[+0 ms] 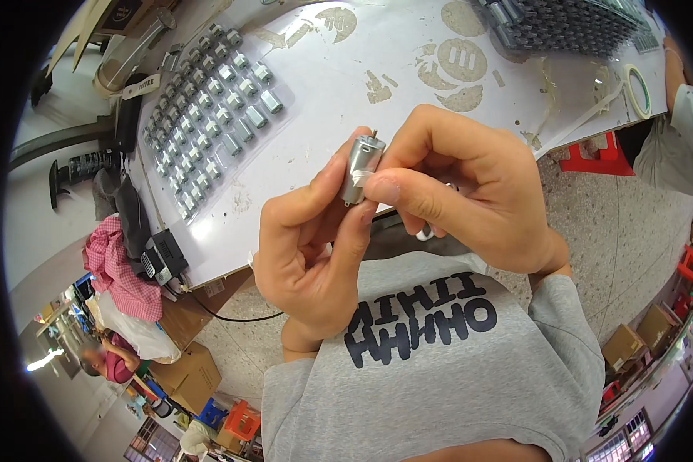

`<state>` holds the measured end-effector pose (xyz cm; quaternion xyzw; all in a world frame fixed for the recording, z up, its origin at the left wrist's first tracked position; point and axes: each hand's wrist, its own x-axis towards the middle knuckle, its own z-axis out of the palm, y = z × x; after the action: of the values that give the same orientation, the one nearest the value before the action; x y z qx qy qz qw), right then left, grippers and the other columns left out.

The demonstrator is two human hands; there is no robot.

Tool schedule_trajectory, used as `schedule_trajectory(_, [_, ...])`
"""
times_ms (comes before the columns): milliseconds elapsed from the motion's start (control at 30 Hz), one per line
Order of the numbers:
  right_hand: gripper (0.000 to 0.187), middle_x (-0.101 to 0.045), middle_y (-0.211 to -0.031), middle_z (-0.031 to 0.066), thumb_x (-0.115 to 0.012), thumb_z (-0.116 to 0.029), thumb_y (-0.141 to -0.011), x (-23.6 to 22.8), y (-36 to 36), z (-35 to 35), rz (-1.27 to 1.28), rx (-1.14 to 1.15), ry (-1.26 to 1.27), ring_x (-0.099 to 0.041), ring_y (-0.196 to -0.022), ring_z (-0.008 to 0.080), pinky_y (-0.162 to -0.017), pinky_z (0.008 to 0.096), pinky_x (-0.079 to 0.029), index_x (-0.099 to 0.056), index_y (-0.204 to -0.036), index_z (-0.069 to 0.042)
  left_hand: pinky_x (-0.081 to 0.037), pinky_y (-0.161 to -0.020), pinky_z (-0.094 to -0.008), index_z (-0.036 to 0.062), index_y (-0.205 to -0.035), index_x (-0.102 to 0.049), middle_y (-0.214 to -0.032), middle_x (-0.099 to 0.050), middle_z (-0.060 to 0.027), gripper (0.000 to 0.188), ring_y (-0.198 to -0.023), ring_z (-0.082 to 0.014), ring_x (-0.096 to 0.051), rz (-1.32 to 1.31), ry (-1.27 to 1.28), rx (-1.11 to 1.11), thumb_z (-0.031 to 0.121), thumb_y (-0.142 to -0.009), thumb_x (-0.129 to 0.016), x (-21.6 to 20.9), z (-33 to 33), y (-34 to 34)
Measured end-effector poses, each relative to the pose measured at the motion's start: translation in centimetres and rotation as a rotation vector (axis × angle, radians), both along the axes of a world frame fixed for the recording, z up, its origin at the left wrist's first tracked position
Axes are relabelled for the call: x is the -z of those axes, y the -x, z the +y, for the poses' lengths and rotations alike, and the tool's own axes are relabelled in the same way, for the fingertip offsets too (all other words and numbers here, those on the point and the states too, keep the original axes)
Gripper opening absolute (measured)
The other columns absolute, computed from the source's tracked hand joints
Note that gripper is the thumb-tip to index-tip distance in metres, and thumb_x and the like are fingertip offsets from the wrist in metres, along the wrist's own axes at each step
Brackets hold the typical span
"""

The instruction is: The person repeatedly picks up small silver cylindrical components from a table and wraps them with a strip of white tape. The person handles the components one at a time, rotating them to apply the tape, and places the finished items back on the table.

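Observation:
Between the fingertips of my left hand (308, 239) is a small silver electric motor (366, 158), tilted, its thin shaft pointing up. A short white strip (359, 178), perhaps tape, lies against the motor's side. My right hand (470, 185) pinches at that strip, thumb tip pressed on its right end and index finger bent behind. Something small and white shows under the curled lower fingers of my right hand; its kind is unclear. On the table to the left, a clear tray (279, 115) holds rows of similar motors, most with a white band and several plain ones along the right side.
The white table (300, 146) has worn patches. Stacked motors (562, 31) stand at the far right, near a tape roll (637, 91). A black box with a cable (164, 256) sits at the left edge. Another person's arm (674, 73) is at the right; a red stool (597, 158) stands below.

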<state>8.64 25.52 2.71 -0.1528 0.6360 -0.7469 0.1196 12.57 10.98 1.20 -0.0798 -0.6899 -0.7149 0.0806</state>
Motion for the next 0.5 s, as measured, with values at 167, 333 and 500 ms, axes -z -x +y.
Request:
schedule_trajectory(167, [0.011,-0.053,-0.066,0.0007,-0.057,-0.009,-0.081,-0.1,-0.1,-0.3,-0.075,0.019,0.071,-0.047,-0.052,0.0022,-0.043,0.014,-0.034,-0.052,-0.076,0.0,-0.046,-0.082,-0.0319,-0.0045,-0.111,-0.038,-0.113,-0.043,-0.0334,0.037,-0.103,-0.0314,-0.05,0.163,0.167,0.017,-0.012,-0.077,-0.05,-0.1,0.2,0.2])
schedule_trajectory(333, [0.017,-0.044,-0.057,-0.0036,-0.059,-0.011,-0.08,-0.1,0.4,-0.1,-0.05,-0.028,0.0,-0.038,-0.05,0.0007,-0.042,0.016,-0.028,-0.048,-0.071,-0.003,-0.047,-0.08,-0.0323,-0.0005,-0.115,-0.038,-0.114,-0.042,-0.0329,0.043,-0.103,-0.0329,-0.05,0.28,0.272,0.022,-0.013,-0.076,-0.05,0.3,0.4,0.1])
schedule_trajectory(500, [0.021,-0.039,-0.051,-0.0022,-0.059,-0.016,-0.081,0.7,1.1,0.0,0.161,0.022,-0.327,-0.033,-0.049,0.0023,-0.041,0.0194,-0.026,-0.048,-0.072,-0.002,-0.048,-0.078,-0.0315,-0.0014,-0.112,-0.043,-0.112,-0.045,-0.0296,0.041,-0.1,-0.0306,-0.052,0.302,0.273,-0.019,-0.014,-0.074,-0.052,0.8,0.5,0.9])
